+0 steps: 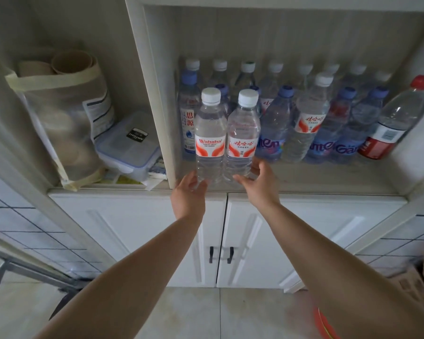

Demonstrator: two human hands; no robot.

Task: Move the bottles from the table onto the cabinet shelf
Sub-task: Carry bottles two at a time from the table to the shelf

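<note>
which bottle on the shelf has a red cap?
The large bottle at the far right end of the shelf, with a red cap and red label, leaning against the right wall. All the others show white, blue or dark caps.

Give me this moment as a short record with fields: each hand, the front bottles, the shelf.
left hand: fingers loosely spread at the base of the left front clear plastic Wahaha bottle
right hand: open beside the base of the right front clear white-capped bottle
front bottles: upright, side by side
white cabinet shelf: rows of water bottles behind; red-capped bottle at the right
</note>
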